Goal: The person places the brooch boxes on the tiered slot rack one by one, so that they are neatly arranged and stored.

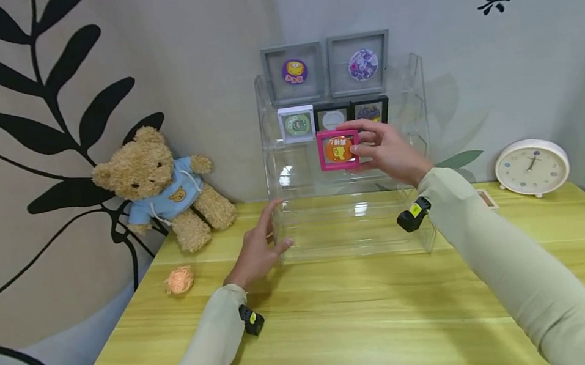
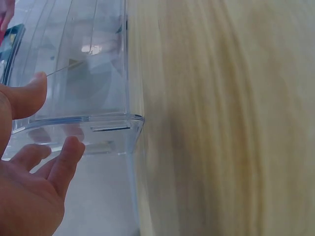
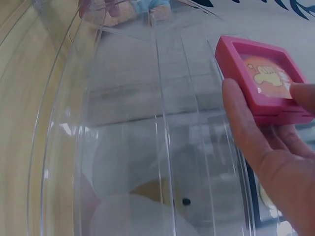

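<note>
In my right hand (image 1: pixel 391 151) is a small pink display frame (image 1: pixel 341 165), pinched between thumb and fingers. Behind its clear front sits an orange round badge with a yellow thumbs-up, seen closer in the right wrist view. The frame is held in front of the middle of a clear acrylic tiered stand (image 1: pixel 324 252), overlapping the row of small frames. My left hand (image 1: pixel 257 249) is at the stand's left side, thumb in front of the side panel and fingers behind it, fairly straight. In the left wrist view the fingertips (image 2: pixel 74 147) are right by the panel's edge.
Two large grey frames (image 1: pixel 296 97) with badges stand on the top tier. Below are a white frame (image 1: pixel 298 138) and two black frames (image 1: pixel 384 110). A teddy bear (image 1: pixel 160 187) and a peach ball (image 1: pixel 179 280) are left; a white clock (image 1: pixel 532 168) is right.
</note>
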Tool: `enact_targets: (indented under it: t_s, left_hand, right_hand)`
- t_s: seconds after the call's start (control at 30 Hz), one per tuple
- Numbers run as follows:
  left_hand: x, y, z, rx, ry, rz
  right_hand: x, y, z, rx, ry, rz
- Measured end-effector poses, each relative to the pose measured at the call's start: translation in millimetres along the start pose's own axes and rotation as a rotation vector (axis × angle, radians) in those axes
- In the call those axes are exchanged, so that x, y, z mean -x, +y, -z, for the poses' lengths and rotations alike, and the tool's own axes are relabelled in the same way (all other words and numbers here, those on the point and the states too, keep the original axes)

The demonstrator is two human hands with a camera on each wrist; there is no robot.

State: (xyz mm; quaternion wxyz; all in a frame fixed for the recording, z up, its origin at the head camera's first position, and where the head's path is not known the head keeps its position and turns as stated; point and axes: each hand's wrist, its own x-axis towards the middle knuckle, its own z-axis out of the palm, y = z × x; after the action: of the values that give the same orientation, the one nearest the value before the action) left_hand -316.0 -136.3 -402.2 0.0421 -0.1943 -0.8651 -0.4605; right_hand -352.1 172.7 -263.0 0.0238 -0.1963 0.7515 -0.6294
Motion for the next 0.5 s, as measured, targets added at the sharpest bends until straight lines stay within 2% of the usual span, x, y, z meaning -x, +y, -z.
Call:
enact_targets:
  t_s: [0.2, 0.5]
  left_hand:
    - [-0.1, -1.3, -0.4, -0.001, -0.009, 0.008]
    - [-0.8, -0.5, -0.3, 0.024, -0.012, 0.008]
  right_hand:
    - [-16.6, 2, -16, 0.013, 0.0, -0.016]
    - [-35.3, 4, -26, 0.125, 0.031, -0.022]
